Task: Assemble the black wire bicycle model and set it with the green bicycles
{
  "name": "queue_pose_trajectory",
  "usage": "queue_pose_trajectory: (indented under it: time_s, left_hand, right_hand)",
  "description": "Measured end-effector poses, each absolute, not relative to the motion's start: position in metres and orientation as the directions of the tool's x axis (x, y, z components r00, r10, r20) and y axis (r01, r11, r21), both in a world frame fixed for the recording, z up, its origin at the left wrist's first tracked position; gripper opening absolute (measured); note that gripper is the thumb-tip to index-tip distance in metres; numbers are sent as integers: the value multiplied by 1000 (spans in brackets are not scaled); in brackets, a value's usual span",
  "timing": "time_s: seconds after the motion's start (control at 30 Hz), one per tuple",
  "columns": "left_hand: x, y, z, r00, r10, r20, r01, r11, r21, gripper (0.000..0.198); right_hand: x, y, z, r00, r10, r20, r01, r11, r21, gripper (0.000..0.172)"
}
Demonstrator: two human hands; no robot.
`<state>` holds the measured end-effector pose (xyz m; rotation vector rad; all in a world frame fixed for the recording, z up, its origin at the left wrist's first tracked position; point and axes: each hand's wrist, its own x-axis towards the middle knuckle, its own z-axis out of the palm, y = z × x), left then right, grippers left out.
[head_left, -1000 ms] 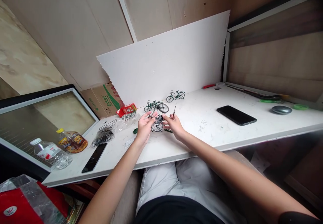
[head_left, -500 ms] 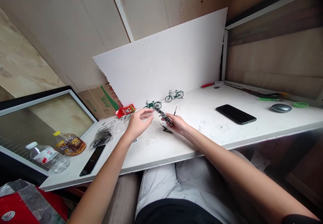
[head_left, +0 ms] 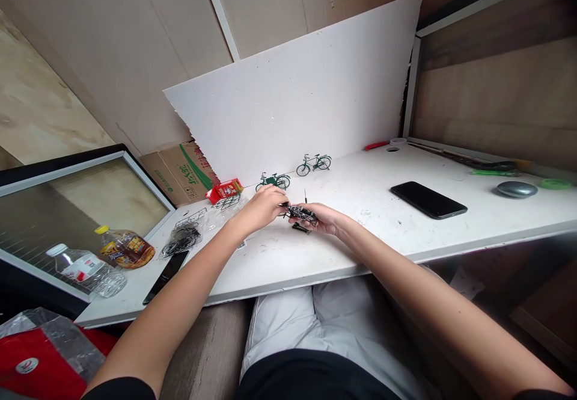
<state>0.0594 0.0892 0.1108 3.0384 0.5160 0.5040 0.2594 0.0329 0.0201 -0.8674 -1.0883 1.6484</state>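
Observation:
My right hand (head_left: 323,218) is closed round a small dark model bicycle part (head_left: 298,212) and a thin screwdriver (head_left: 305,196) that sticks up from the fingers. My left hand (head_left: 261,204) has its fingers pinched on the left end of the same part. Both hands hover just above the white table (head_left: 360,231). A small dark piece (head_left: 299,228) lies on the table under my right hand. Two finished green model bicycles stand behind: one (head_left: 273,180) just beyond my left hand, another (head_left: 314,163) farther back.
A black phone (head_left: 428,200) lies right of centre; another phone (head_left: 166,269) lies near the left edge. Red packet (head_left: 224,190), bagged dark parts (head_left: 183,237), wire baskets and two bottles (head_left: 85,270) sit to the left. A grey mouse (head_left: 516,189) is far right. A white board (head_left: 306,99) leans behind.
My left hand let go of the bicycle, swung out to the left, then came back and pinched the part's end. My right hand lowered the part to lie flatter.

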Motion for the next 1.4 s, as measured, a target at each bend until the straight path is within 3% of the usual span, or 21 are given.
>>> queue_pose_trajectory:
  time_s: [0.23, 0.4, 0.6, 0.73, 1.13, 1.4]
  left_hand:
    - [58, 93, 131, 875, 448, 184, 414, -889, 194, 22]
    - [60, 111, 159, 798, 565, 210, 502, -816, 285, 24]
    - [65, 178, 197, 712, 604, 360, 608, -786, 116, 20]
    - [79, 233, 208, 693, 624, 361, 663, -748, 23, 20]
    - [146, 335, 175, 653, 742, 148, 757, -636, -153, 19]
    - [161, 375, 161, 639, 762, 105, 766, -619, -172, 22]
  right_hand:
    - [260, 36, 23, -252, 958, -135, -523, -253, -814, 15]
    - [262, 44, 8, 70, 974, -214, -649, -118, -751, 16]
    - [264, 46, -5, 216, 960, -180, -574, -24, -818, 20]
    - [262, 44, -5, 228, 956, -184, -487, -52, -872, 29]
    - [253, 40, -4, 224, 954, -201, -326, -121, -938, 44]
    - [246, 38, 3, 207, 959, -195, -238, -144, -961, 37]
